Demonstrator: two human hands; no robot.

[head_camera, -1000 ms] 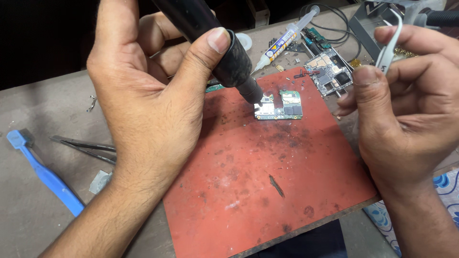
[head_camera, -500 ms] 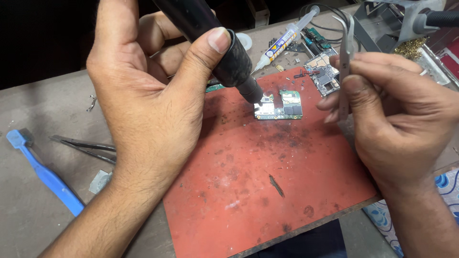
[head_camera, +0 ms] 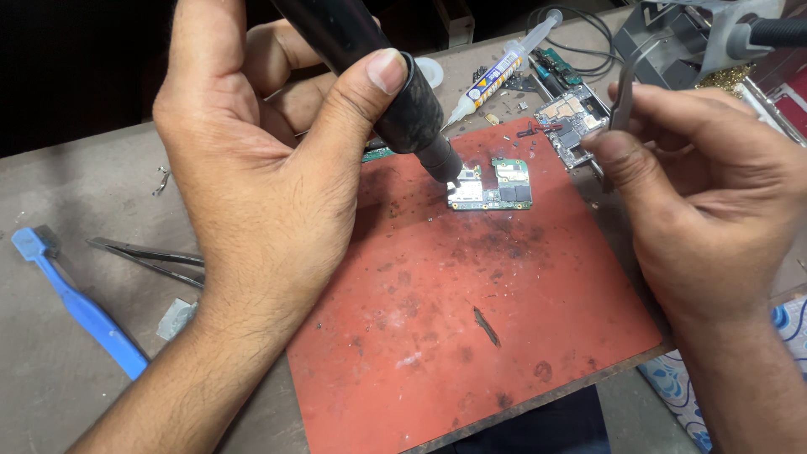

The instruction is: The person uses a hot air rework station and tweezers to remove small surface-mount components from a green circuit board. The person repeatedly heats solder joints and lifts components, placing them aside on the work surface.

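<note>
Hot-air rework on a small board.
Red mat [head_camera: 471,336] nearest; left hand [head_camera: 252,176] clenched around black nozzle tool [head_camera: 395,92], tip just over green circuit board [head_camera: 492,185] at mat's far side; right hand [head_camera: 706,202] pinching metal tweezers [head_camera: 624,105] beside it; syringe [head_camera: 500,71] beyond.

The upper body of the black hot-air handle [head_camera: 370,76] is cut off by the top edge at twelve o'clock, and part of its barrel is hidden by the left hand [head_camera: 252,185]. The lower length of the metal tweezers [head_camera: 624,99] is covered by the right hand [head_camera: 706,210], so their tips cannot be made out. Whether the nozzle touches the small circuit board [head_camera: 492,187] cannot be told. The dark slab [head_camera: 546,424] at six o'clock is cut off by the bottom edge. The patterned cloth [head_camera: 672,382] at four o'clock is largely hidden by the right forearm.
</note>
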